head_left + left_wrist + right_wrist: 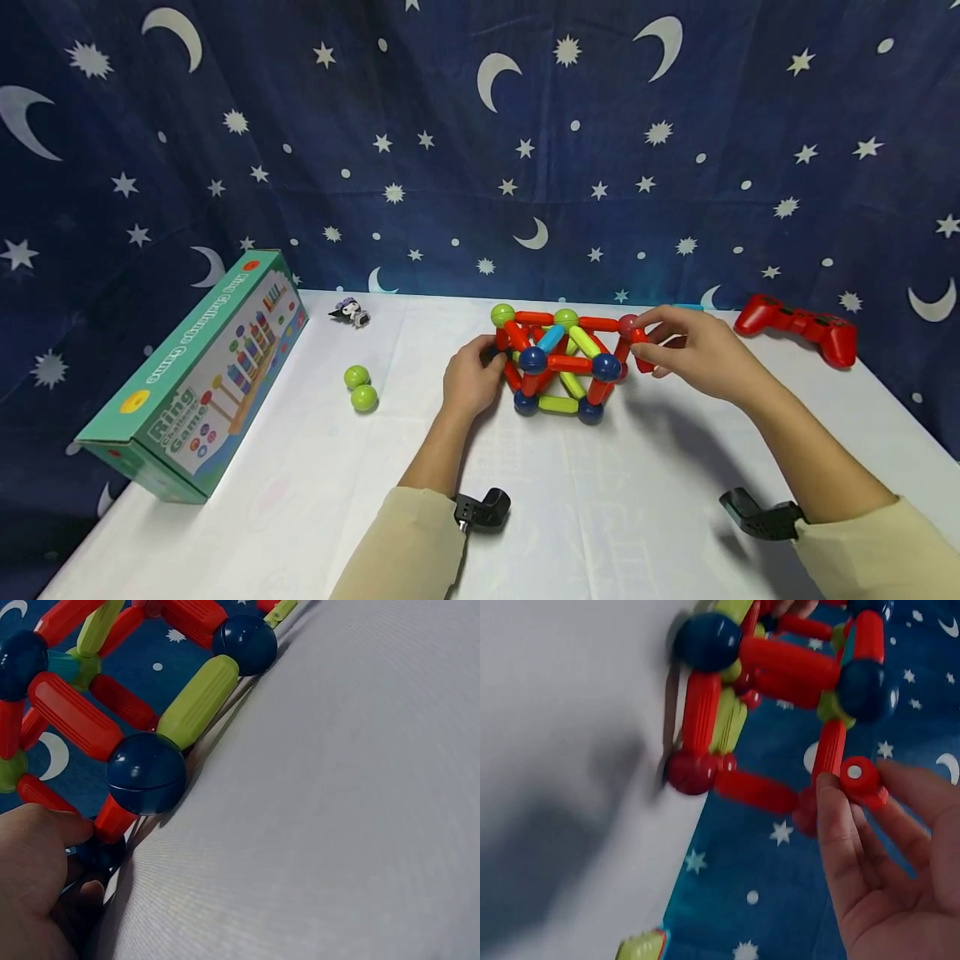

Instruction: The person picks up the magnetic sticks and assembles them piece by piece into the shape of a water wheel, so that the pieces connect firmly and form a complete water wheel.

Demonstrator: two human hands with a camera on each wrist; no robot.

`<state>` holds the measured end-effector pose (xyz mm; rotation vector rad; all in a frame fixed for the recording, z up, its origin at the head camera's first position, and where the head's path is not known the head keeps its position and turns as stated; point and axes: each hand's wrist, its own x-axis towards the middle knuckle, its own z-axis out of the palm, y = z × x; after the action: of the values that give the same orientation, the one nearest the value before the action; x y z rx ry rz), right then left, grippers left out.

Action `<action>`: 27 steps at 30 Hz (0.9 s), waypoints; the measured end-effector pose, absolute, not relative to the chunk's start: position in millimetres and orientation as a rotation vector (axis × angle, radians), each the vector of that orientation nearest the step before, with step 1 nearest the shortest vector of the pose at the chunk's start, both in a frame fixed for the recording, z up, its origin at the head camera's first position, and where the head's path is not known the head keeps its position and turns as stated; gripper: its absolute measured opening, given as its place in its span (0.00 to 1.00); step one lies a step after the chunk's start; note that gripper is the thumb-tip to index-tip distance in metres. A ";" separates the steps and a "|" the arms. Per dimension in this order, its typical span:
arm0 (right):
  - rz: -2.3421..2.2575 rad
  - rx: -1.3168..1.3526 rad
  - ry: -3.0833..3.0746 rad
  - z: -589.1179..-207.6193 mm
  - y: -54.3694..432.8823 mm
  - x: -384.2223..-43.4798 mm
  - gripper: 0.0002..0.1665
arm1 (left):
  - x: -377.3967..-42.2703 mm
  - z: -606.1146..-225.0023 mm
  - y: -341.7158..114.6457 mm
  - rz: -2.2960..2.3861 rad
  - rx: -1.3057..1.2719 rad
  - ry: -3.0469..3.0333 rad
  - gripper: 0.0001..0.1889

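A magnetic ball-and-stick structure (570, 364) of red, lime and light blue sticks joined by balls stands on the white table. My left hand (471, 375) holds its left side; the left wrist view shows thumb and fingers around a dark blue ball (101, 855) at a low corner. At the structure's upper right, my right hand (693, 346) pinches a loose red magnetic stick (859, 780) between thumb and fingers. The stick's round end with a pale centre faces the right wrist camera. Close beside it is a red corner ball (628, 325), partly hidden by the fingers in the right wrist view.
Two lime balls (362, 389) lie left of the structure, with a small figurine (350, 312) behind them. A green Ring Challenge Game box (217, 375) stands at the left. A red game controller (798, 327) lies at the right back, before a dark blue star-patterned cloth (450, 142).
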<state>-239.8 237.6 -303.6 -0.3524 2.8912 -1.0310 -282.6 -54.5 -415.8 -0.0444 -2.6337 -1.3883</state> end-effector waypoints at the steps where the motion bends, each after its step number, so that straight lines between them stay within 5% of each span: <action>1: -1.082 -0.325 2.869 -303.9 234.6 -239.9 0.23 | -282.7 -415.8 -54.7 -1.385 -0.043 -2.634 0.20; 9: -1.481 0.001 2.678 -309.4 216.0 -240.6 0.30 | -282.7 -416.1 -54.3 -1.397 -0.032 -2.640 0.20; 18: -1.767 0.270 2.378 -313.1 208.3 -242.3 0.27 | -282.6 -414.7 -54.0 -1.407 -0.031 -2.633 0.20; 27: -1.706 0.249 2.422 -316.5 205.5 -245.6 0.44 | -282.3 -414.9 -54.8 -1.403 -0.040 -2.631 0.20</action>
<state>-245.6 205.5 -316.5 0.2488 2.4224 -1.7062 -282.3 -54.8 -414.9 -0.0399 -2.6307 -1.4029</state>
